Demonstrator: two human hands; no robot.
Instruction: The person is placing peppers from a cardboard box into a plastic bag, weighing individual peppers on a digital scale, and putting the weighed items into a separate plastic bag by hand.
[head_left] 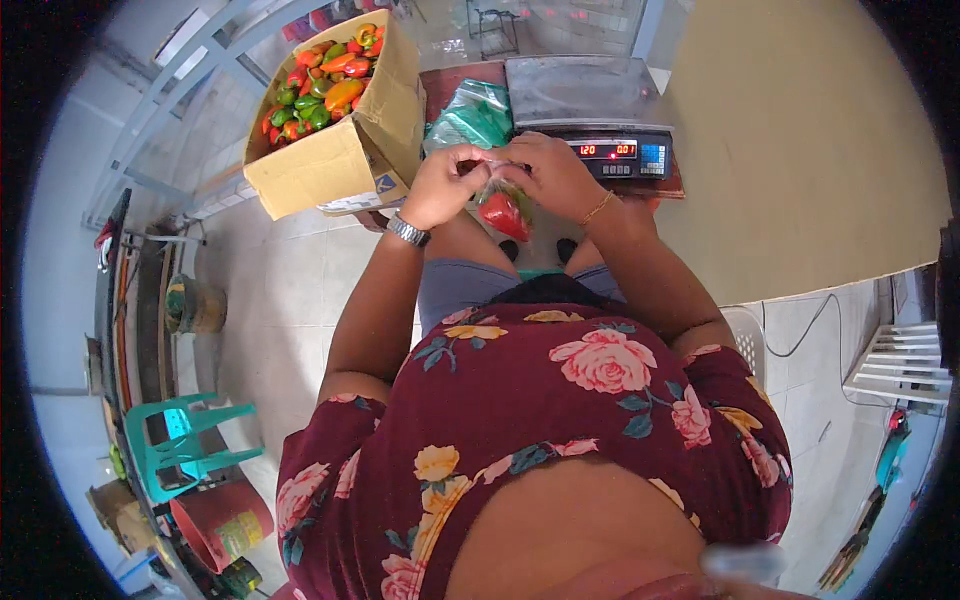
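A small clear plastic bag (506, 212) with a red pepper and something green inside hangs between my two hands. My left hand (442, 188), with a watch on its wrist, pinches the bag's gathered neck from the left. From the right, my right hand (556, 174) closes its fingers on the same neck, touching the left fingertips. The bag's top edge is mostly hidden by my fingers. Just beyond my hands lies a stack of green and clear plastic bags (474, 115). The digital scale (580, 88) stands past my right hand, its metal plate bare and its display lit.
An open cardboard box (310, 178) of red, green and orange peppers (335, 82) stands at left. A large tan board or tabletop (800, 170) spans the right. Behind at left are a green plastic chair (185, 445) and a red bucket (222, 525). A cable (800, 340) lies on the floor.
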